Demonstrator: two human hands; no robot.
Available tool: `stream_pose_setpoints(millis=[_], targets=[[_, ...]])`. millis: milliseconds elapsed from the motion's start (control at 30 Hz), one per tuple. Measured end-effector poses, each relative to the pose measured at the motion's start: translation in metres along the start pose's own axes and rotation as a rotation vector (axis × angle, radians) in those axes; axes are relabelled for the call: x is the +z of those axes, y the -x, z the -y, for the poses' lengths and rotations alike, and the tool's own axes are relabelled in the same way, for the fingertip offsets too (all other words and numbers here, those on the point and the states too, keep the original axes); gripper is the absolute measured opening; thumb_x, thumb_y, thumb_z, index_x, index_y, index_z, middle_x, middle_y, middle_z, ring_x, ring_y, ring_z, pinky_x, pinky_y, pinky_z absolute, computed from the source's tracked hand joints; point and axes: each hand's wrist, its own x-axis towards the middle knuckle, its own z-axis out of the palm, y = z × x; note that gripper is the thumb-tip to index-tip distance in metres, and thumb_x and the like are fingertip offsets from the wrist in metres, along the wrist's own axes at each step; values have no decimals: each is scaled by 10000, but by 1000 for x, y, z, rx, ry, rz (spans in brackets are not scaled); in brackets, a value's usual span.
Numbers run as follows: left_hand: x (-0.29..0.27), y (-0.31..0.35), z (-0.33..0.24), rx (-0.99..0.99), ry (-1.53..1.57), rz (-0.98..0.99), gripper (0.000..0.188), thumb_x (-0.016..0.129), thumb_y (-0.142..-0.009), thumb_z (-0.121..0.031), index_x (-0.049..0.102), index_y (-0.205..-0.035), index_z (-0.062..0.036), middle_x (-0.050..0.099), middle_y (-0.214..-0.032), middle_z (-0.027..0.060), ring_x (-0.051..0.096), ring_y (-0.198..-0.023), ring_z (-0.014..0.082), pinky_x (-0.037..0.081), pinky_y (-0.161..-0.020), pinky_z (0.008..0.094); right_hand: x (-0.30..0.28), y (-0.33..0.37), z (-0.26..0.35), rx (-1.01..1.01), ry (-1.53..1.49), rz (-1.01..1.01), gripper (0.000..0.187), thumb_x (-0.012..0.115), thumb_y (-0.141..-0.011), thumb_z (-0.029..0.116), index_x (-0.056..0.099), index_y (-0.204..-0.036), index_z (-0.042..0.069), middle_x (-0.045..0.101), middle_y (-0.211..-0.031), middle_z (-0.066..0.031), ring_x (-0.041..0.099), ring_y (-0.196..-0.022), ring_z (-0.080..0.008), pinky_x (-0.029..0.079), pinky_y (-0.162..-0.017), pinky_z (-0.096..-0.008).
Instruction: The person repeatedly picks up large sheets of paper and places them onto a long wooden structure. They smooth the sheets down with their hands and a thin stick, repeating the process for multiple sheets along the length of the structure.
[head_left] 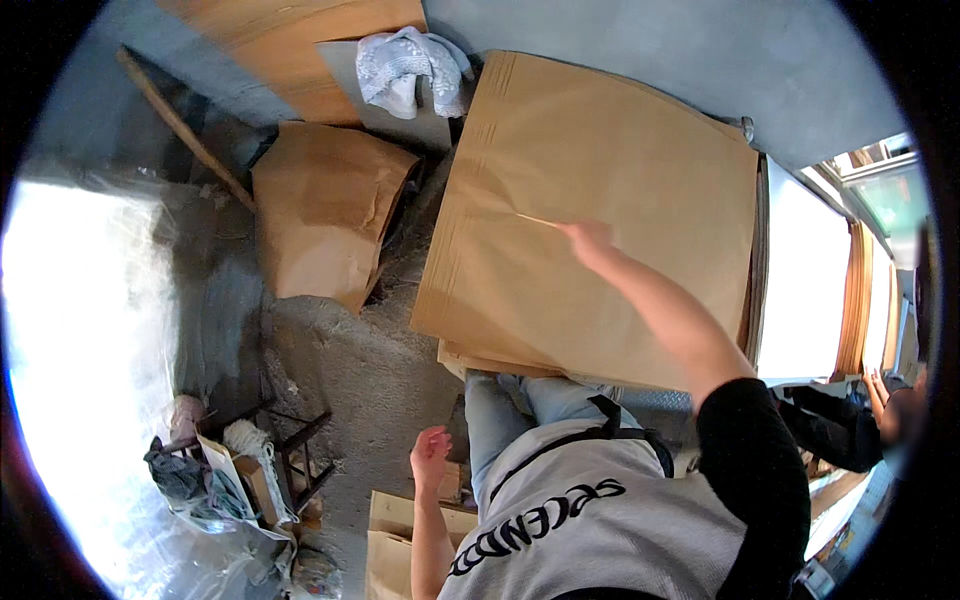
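Note:
A large stack of brown kraft paper sheets (620, 150) lies in front of me, with creased lines along its left side. Above its middle, my right hand (588, 243) is closed on a thin light stick (538, 220), whose tip points left over the top sheet. The hand is slightly blurred, and I cannot tell whether the stick touches the paper. Down by my left thigh, my left hand (431, 456) hangs over the floor with loosely bent fingers and nothing visible in it.
A folded brown paper piece (325, 215) stands left of the stack. A white cloth (412, 70) lies behind. At the lower left is a dark metal stool (303, 440) beside a pile of odds and ends. More sheet stacks (808, 280) and another person (845, 425) are on the right.

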Motion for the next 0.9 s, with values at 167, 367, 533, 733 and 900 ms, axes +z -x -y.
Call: stream_pose_setpoints(millis=[167,367,533,733,900], targets=[[-30,-88,-8,-105,214,20,159,497,-854,-133,533,-967,-27,560,-818,23,519,-713,90,423,-580,207,-66,34,-13,208,167,133,274,441,-818,156,608,-1010,256,608,-846,-103,595,-774,-266,473,-657,-376],[-6,-238,-38,-141,65,35,380,484,-862,-305,501,-1120,-27,560,-970,42,486,-800,95,399,-654,241,-66,-9,98,179,29,-14,246,453,-827,187,611,-1007,245,603,-758,-104,597,-698,-257,468,-591,-376],[14,-285,-91,-257,-46,437,396,496,-853,-336,501,-1120,-44,563,-951,37,499,-817,131,410,-702,293,11,16,36,420,-432,-189,279,484,-800,164,592,-1044,247,600,-737,-110,583,-641,-275,455,-550,-370],[24,-286,-92,435,-731,272,362,531,-806,-235,491,-1117,-54,528,-1052,94,499,-917,209,413,-751,361,-38,20,78,518,-25,-52,323,465,-784,120,584,-1058,242,587,-697,-123,573,-600,-281,445,-514,-397],[37,-247,-161,1013,-1213,716,415,456,-789,-176,429,-1182,-47,409,-1237,94,379,-1155,246,337,-925,381,-22,17,80,472,-84,-177,356,461,-775,107,573,-1068,275,590,-706,-113,584,-615,-263,452,-513,-388]])
